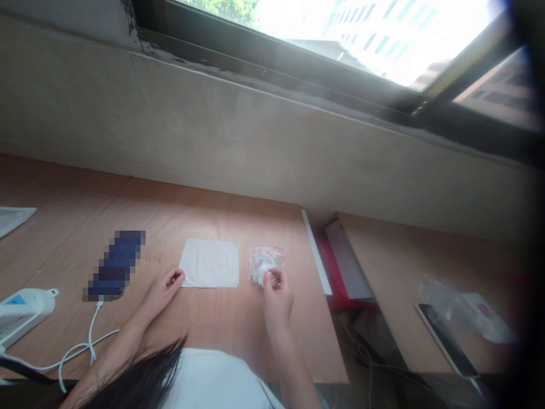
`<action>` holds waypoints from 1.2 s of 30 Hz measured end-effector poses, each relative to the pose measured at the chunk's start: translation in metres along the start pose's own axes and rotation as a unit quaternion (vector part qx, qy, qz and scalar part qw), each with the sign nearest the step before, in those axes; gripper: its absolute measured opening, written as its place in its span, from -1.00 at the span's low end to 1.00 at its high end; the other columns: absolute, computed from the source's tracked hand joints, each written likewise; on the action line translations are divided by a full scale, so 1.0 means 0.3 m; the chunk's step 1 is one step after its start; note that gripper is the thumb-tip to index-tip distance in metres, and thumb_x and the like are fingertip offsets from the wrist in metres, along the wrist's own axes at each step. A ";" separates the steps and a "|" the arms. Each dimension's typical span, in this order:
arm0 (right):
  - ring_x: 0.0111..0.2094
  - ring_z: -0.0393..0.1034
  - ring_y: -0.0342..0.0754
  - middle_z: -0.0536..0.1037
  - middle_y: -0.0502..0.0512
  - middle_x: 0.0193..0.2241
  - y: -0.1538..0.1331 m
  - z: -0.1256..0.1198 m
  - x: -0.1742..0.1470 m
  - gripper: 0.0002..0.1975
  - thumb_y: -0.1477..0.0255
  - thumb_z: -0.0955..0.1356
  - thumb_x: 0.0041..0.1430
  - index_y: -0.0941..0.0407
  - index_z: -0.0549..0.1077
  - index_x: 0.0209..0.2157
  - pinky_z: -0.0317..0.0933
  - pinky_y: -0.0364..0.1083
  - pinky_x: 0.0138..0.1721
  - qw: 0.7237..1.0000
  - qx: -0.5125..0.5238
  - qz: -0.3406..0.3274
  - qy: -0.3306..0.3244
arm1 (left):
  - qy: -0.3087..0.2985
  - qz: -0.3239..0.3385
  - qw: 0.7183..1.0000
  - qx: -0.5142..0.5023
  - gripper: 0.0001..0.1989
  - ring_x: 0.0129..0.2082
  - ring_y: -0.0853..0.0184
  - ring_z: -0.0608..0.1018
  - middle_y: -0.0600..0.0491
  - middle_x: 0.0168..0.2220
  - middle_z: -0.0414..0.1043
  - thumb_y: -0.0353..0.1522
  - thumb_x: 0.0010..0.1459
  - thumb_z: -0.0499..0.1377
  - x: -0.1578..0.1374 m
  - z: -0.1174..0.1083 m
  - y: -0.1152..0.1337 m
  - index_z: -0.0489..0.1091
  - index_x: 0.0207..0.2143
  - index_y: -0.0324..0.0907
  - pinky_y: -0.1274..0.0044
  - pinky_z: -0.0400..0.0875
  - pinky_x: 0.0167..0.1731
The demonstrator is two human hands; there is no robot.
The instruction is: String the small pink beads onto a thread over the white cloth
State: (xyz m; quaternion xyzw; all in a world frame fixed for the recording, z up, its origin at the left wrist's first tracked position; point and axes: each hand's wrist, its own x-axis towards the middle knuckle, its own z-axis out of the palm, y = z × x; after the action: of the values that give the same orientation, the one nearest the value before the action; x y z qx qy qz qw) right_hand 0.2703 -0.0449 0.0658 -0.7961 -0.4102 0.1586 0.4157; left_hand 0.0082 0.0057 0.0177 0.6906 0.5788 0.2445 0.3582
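A thin white square sheet (209, 263), cloth or paper, lies flat on the wooden table. At its lower left edge rests my left hand (165, 284), fingers curled in, with the fingertips touching or almost touching the sheet. To the right of the sheet is a small clear plastic bag (256, 257) with something whitish in or on it. My right hand (277, 289) is over the bag's lower right part, thumb and fingers pinched on it. Whether the whitish piece sits inside the bag cannot be made out.
Left of my arm lie a phone (117, 264), its white cable (91, 329) and a white power strip (29, 307). Past a gap on the right, a second table (392, 255) holds another phone (447, 341) and plastic packets (485, 318). A wall stands behind.
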 end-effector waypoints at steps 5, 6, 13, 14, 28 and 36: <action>-0.24 0.16 0.11 0.36 0.29 -0.29 0.057 0.008 0.101 -0.63 0.36 0.27 -0.13 0.23 0.36 -0.24 -0.01 -0.02 -0.23 0.984 -0.172 -0.017 0.038 | 0.009 0.004 1.000 0.003 -0.73 -0.32 0.29 0.42 0.01 -0.33 0.40 -0.23 0.06 -0.05 -0.003 -0.002 0.007 0.33 -0.34 -0.21 0.51 0.30 -0.31; -0.26 0.17 0.11 0.38 0.28 -0.31 0.071 0.016 0.108 -0.66 0.37 0.26 -0.12 0.23 0.38 -0.27 -0.02 -0.02 -0.24 0.983 -0.180 -0.009 0.020 | 0.010 0.007 1.000 0.000 -0.73 -0.32 0.29 0.42 0.00 -0.33 0.40 -0.23 0.05 -0.05 -0.003 -0.001 0.005 0.33 -0.35 -0.21 0.51 0.30 -0.31; -0.28 0.19 0.09 0.44 0.18 -0.41 0.077 -0.001 0.092 -0.79 0.40 0.20 -0.06 0.18 0.40 -0.43 0.00 -0.01 -0.25 0.989 -0.139 0.006 0.052 | 0.007 0.012 1.000 -0.014 -0.72 -0.32 0.28 0.42 0.00 -0.35 0.40 -0.21 0.04 -0.05 0.004 0.012 -0.030 0.33 -0.37 -0.20 0.50 0.30 -0.30; -0.29 0.21 0.07 0.44 0.18 -0.40 0.063 -0.011 0.085 -0.78 0.40 0.19 -0.05 0.19 0.40 -0.42 0.03 -0.03 -0.26 0.993 -0.107 -0.001 0.054 | 0.004 0.009 1.000 -0.018 -0.72 -0.32 0.28 0.42 0.01 -0.35 0.40 -0.21 0.03 -0.04 0.006 0.011 -0.031 0.33 -0.37 -0.20 0.50 0.30 -0.30; -0.45 0.31 -0.12 0.46 0.08 -0.47 -0.081 0.104 -0.078 -0.83 0.43 0.21 -0.05 0.17 0.40 -0.46 0.16 -0.17 -0.44 0.949 0.172 -0.088 -0.248 | -0.150 -0.003 0.965 -0.215 -0.78 -0.52 0.42 0.32 0.13 -0.51 0.28 -0.21 0.01 -0.01 -0.021 -0.060 0.252 0.28 -0.46 -0.18 0.60 0.22 -0.50; -0.39 0.31 -0.10 0.46 0.06 -0.44 -0.107 0.111 -0.071 -0.82 0.45 0.20 -0.05 0.14 0.41 -0.44 0.15 -0.15 -0.38 0.949 0.139 -0.119 -0.255 | -0.193 -0.047 0.918 -0.342 -0.76 -0.60 0.47 0.29 0.19 -0.61 0.20 -0.25 0.01 0.04 -0.024 -0.041 0.203 0.27 -0.28 -0.19 0.61 0.16 -0.54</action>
State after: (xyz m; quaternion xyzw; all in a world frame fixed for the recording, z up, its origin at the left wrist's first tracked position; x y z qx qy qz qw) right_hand 0.2207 -0.0338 0.0692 -0.6087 -0.5680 0.3615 0.4197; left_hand 0.0355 -0.0031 0.0732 0.5319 0.4111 0.2723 0.6884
